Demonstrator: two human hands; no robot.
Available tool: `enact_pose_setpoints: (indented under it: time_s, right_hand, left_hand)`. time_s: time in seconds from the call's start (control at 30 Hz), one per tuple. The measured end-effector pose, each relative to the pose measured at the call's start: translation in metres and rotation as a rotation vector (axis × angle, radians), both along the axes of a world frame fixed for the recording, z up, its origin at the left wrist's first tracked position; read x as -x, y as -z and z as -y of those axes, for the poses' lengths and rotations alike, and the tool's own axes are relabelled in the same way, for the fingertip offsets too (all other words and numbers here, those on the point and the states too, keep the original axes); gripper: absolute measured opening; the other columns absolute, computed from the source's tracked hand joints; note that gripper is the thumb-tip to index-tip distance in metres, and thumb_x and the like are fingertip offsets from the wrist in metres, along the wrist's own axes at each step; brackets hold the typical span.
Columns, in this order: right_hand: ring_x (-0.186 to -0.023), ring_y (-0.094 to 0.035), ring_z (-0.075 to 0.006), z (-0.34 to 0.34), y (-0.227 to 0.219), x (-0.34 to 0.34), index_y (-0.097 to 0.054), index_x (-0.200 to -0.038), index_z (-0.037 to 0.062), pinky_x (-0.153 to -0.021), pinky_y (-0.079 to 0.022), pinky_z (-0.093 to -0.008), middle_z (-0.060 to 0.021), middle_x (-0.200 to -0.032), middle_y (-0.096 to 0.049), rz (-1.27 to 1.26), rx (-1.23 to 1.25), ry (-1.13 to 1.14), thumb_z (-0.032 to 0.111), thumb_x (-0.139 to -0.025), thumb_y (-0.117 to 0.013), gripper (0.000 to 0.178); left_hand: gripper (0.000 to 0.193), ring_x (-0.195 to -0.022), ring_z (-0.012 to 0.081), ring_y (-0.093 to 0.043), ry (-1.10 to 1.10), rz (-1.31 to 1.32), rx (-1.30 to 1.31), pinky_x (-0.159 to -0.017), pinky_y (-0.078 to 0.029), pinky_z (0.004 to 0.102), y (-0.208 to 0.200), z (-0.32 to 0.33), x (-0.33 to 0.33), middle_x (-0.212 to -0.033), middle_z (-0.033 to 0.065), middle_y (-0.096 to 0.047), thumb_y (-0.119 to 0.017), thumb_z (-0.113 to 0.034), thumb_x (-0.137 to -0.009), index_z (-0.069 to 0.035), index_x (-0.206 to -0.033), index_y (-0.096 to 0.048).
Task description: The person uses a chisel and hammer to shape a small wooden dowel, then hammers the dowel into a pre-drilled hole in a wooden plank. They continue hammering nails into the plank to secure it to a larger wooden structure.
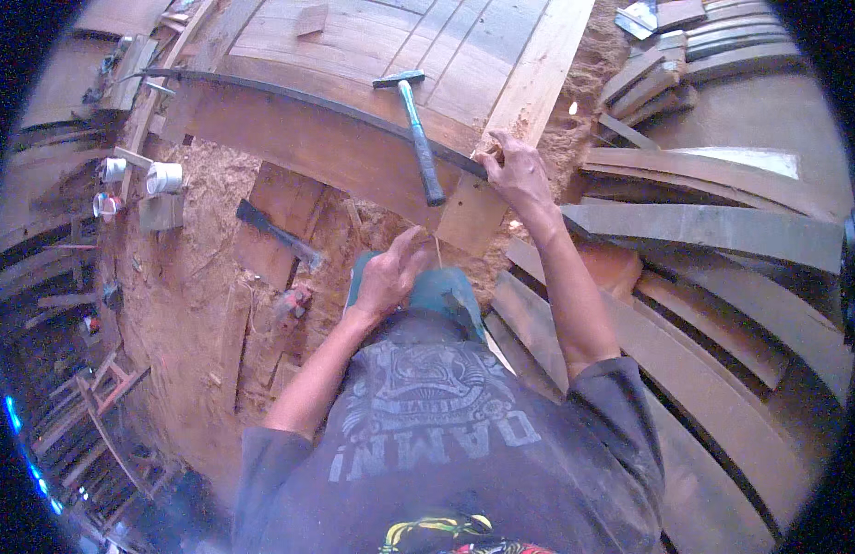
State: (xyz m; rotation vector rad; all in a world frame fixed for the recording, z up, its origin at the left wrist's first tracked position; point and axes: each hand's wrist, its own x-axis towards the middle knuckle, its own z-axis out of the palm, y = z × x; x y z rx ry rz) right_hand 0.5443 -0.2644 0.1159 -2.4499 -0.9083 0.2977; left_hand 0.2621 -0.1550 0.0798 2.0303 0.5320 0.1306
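Observation:
A wooden door-like panel [353,55] lies in front of me, its near edge towards my body. Along that edge runs a long thin dark strip [289,92], reaching past the panel's left side. At the strip's right end, by the panel's near right corner, my right hand [520,177] is closed, thumb and finger pinching it. My left hand [392,277] is closed close to my body, just below the panel's edge. A thin pale stick [437,252] shows beside its fingertips; whether they grip it is unclear. A hammer [413,134] rests across the strip, handle towards me.
A hatchet-like tool [278,233] lies on boards at the left, near a red tool [292,303]. White cups [163,177] stand farther left. Curved planks [704,226] are stacked on the right. Sawdust [183,277] covers the ground. A small wood block [312,19] sits on the panel.

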Motion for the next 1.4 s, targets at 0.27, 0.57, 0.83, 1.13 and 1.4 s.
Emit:
enact_pose_setpoints:
  time_s: [0.27, 0.57, 0.83, 1.13, 1.4]
  right_hand:
    - [-0.099, -0.074, -0.0420, 0.005, 0.000, 0.015, -0.071, -0.115, -0.0026, -0.090, -0.058, -0.0488, -0.0265, -0.102, -0.075, 0.018, -0.068, 0.137, 0.018, -0.092, -0.073, 0.031]
    - [-0.095, -0.076, -0.0362, -0.009, 0.008, 0.020, -0.080, -0.103, 0.0033, -0.090, -0.058, -0.0443, -0.0209, -0.099, -0.078, 0.045, -0.021, 0.230, 0.018, -0.094, -0.071, 0.019]
    - [-0.096, -0.077, -0.0285, -0.006, 0.021, 0.013, -0.082, -0.108, 0.0073, -0.089, -0.059, -0.0380, -0.0169, -0.104, -0.079, 0.014, -0.116, 0.245, 0.020, -0.095, -0.073, 0.020]
    - [-0.104, -0.073, -0.0389, -0.001, 0.019, 0.026, -0.077, -0.116, 0.0045, -0.091, -0.057, -0.0457, -0.0217, -0.109, -0.075, 0.015, -0.255, 0.216, 0.012, -0.099, -0.060, 0.025]
    - [-0.106, -0.070, -0.0415, 0.009, 0.058, 0.029, -0.072, -0.125, 0.0062, -0.095, -0.057, -0.0496, -0.0230, -0.111, -0.073, -0.078, -0.290, 0.249, -0.002, -0.093, -0.054, 0.038]
  left_hand:
    - [0.039, -0.058, 0.0176, -0.055, -0.139, -0.036, 0.085, -0.057, -0.047, 0.0365, -0.007, -0.038, 0.060, -0.065, 0.0093, -0.055, -0.073, -0.021, -0.098, -0.009, -0.135, -0.068]
    - [0.025, -0.065, 0.0109, -0.051, -0.205, 0.083, 0.199, -0.061, -0.046, 0.0301, -0.041, -0.088, 0.052, -0.071, 0.0066, -0.056, -0.073, -0.018, -0.100, -0.006, -0.121, -0.074]
    - [0.025, -0.099, 0.0350, -0.073, 0.084, 0.367, -0.213, -0.085, -0.058, 0.0460, -0.076, -0.114, -0.111, -0.111, 0.0155, -0.073, -0.069, -0.026, -0.096, -0.009, -0.115, -0.074]
    - [0.029, -0.100, 0.0364, -0.073, 0.541, 0.040, -0.608, -0.087, -0.058, 0.0500, -0.027, -0.069, -0.219, -0.107, 0.0158, -0.075, -0.071, -0.031, -0.090, -0.011, -0.111, -0.076]
    - [0.031, -0.094, 0.0381, -0.075, 0.509, -0.214, -0.344, -0.083, -0.060, 0.0496, -0.029, -0.065, -0.246, -0.099, 0.0182, -0.077, -0.073, -0.042, -0.089, -0.019, -0.107, -0.083]
